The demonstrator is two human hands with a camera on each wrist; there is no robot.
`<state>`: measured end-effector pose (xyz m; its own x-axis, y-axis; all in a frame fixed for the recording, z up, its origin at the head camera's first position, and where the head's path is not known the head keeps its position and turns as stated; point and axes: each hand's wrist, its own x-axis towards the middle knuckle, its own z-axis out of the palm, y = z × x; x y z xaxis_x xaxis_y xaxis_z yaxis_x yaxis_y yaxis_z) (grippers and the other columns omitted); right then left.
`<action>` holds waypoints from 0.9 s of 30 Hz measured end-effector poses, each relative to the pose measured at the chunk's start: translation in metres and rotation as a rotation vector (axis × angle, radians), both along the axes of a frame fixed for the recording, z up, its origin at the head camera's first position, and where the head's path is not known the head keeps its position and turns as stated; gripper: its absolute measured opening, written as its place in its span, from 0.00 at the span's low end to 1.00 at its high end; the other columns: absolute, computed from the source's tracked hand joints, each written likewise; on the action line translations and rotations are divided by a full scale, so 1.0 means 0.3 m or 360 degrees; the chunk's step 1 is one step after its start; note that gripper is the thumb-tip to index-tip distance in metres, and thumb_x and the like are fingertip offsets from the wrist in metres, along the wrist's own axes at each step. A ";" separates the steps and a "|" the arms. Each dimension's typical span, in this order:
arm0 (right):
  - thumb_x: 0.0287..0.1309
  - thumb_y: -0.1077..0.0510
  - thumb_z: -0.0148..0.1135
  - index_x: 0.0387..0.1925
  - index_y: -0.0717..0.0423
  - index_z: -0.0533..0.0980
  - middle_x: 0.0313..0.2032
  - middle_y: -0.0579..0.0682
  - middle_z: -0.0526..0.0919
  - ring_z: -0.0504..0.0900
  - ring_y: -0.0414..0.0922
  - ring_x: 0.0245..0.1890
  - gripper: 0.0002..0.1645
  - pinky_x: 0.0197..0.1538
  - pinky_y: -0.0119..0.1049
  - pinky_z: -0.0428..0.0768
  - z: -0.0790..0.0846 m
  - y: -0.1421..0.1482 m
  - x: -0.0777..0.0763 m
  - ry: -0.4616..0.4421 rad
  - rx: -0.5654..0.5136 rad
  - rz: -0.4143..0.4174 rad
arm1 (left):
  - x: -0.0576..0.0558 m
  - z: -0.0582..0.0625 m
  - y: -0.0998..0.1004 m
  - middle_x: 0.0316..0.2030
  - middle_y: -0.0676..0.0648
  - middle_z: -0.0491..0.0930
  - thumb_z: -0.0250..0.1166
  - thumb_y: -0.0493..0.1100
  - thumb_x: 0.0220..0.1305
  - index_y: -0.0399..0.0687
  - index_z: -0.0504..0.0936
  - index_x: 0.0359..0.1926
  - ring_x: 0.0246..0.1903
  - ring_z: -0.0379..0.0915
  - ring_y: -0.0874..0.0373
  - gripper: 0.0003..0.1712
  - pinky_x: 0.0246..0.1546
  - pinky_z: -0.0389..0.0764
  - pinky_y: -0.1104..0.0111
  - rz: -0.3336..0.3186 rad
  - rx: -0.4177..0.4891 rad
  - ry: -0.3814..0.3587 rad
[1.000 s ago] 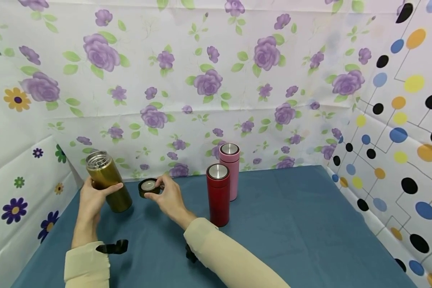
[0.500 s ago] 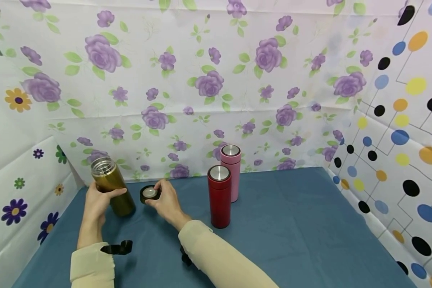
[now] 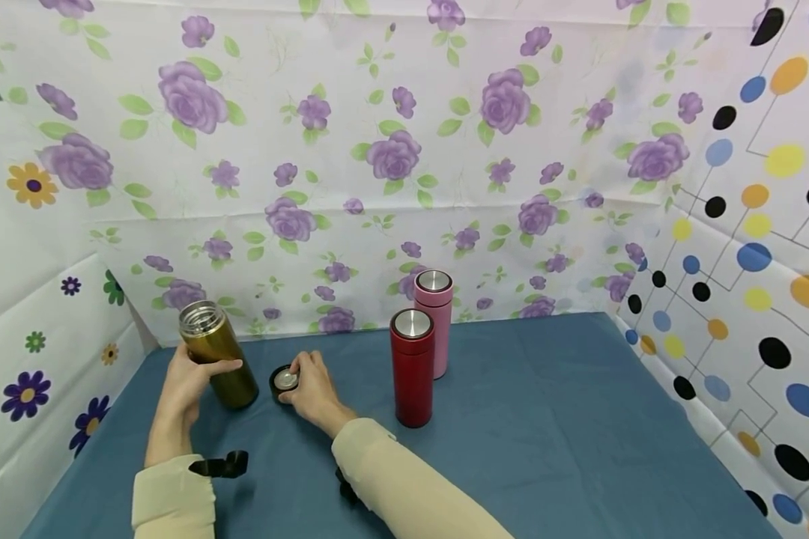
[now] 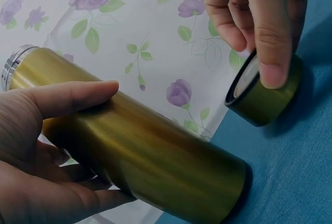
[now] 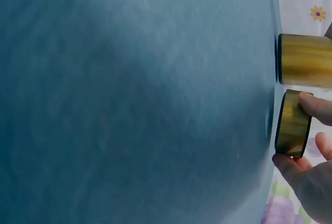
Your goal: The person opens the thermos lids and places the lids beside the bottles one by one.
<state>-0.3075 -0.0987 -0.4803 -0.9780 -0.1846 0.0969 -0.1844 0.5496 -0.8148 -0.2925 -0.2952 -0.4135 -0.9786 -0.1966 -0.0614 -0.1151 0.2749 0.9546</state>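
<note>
At the left of the head view, an uncapped gold vacuum flask [image 3: 224,359] shows its bare steel mouth. My left hand [image 3: 185,382] grips its upper body, with the thumb across the front in the left wrist view. The flask's base is at the blue cloth. Just right of it, my right hand [image 3: 315,389] pinches the flask's gold lid [image 4: 267,92] by the rim, thumb and fingers on opposite sides. The lid's hollow inside faces up in the head view. Its underside is very close to the cloth; whether it touches, I cannot tell.
A red flask [image 3: 413,378] stands capped to the right of my right hand, with a capped pink flask [image 3: 438,314] close behind it. Flower-printed sheeting [image 3: 350,262] rises along the back edge of the blue cloth [image 3: 546,419]. Patterned sheets border both sides.
The lid, in my right hand, has come down and slightly right towards the cloth. My left hand and the gold flask have shifted slightly right and nearer; the flask is still gripped.
</note>
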 end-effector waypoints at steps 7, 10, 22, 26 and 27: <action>0.59 0.57 0.78 0.38 0.47 0.68 0.41 0.41 0.64 0.70 0.37 0.33 0.22 0.37 0.35 0.73 -0.023 -0.034 0.012 0.0013 0.0069 0.0058 | 0.015 0.000 -0.016 0.78 0.28 0.47 0.71 0.36 0.66 0.41 0.34 0.83 0.76 0.46 0.29 0.61 0.74 0.51 0.36 -0.0030 0.0027 -0.0024; 0.59 0.56 0.77 0.39 0.49 0.68 0.41 0.42 0.63 0.69 0.38 0.33 0.22 0.37 0.36 0.72 -0.027 -0.036 0.009 0.0027 0.0122 0.0063 | 0.013 0.001 -0.015 0.78 0.28 0.47 0.70 0.37 0.67 0.41 0.33 0.83 0.76 0.46 0.29 0.61 0.74 0.51 0.36 -0.0057 0.0032 -0.0050; 0.61 0.52 0.77 0.50 0.47 0.69 0.46 0.43 0.65 0.70 0.39 0.40 0.25 0.43 0.36 0.75 -0.006 0.007 0.000 0.0007 0.0074 0.0167 | 0.013 0.011 -0.007 0.80 0.30 0.42 0.70 0.37 0.68 0.44 0.29 0.83 0.77 0.44 0.31 0.63 0.76 0.50 0.38 -0.0043 0.0075 -0.0001; 0.64 0.51 0.74 0.55 0.48 0.69 0.49 0.46 0.66 0.70 0.41 0.40 0.25 0.41 0.38 0.74 0.019 0.026 -0.003 0.0001 0.0019 0.0178 | 0.020 0.028 0.007 0.80 0.32 0.41 0.72 0.39 0.67 0.47 0.27 0.82 0.77 0.44 0.33 0.66 0.75 0.50 0.39 -0.0006 0.0091 0.0085; 0.64 0.52 0.73 0.56 0.48 0.70 0.50 0.46 0.67 0.70 0.41 0.40 0.26 0.41 0.38 0.74 0.024 0.031 -0.001 -0.0002 0.0004 0.0180 | 0.023 0.032 0.010 0.80 0.33 0.40 0.73 0.40 0.67 0.49 0.26 0.82 0.77 0.44 0.33 0.67 0.75 0.51 0.39 -0.0004 0.0086 0.0096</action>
